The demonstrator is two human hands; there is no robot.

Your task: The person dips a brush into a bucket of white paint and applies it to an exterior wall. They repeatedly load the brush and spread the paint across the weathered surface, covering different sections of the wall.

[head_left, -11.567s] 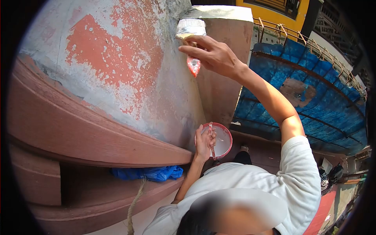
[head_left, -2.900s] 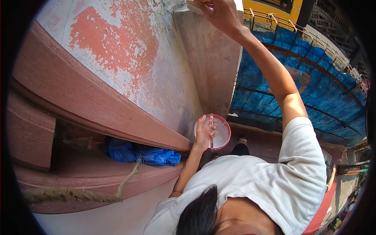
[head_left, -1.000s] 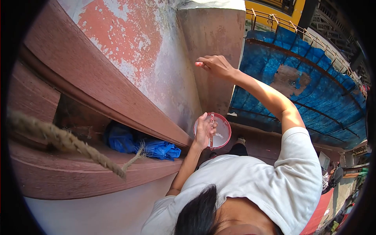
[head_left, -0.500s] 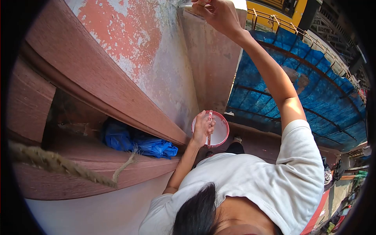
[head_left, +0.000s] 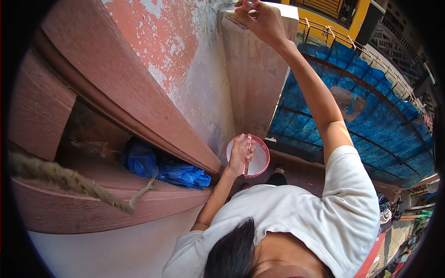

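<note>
My left hand (head_left: 241, 154) is closed round the handle (head_left: 248, 148) of a red-rimmed bucket (head_left: 263, 162), which has something whitish inside. At the top of the view, my right hand (head_left: 262, 17) is raised beside the peeling wall and the top of a pillar (head_left: 252, 74). Its fingers are curled round a small pinkish or clear thing that I cannot make out. Pink and grey patches of old paint cover the wall (head_left: 185, 60) left of that hand.
A brown wooden frame (head_left: 116, 83) runs down the left, with blue plastic (head_left: 162, 169) in its gap and a frayed rope (head_left: 69, 180) in front. Blue sheeting (head_left: 333, 111) on metal bars hangs at the right. A yellow wall (head_left: 324, 18) stands behind.
The view has shifted slightly, so the pillar and sheeting sit lower and further right. My right hand stays raised near the pillar top, and my left hand still holds the bucket.
</note>
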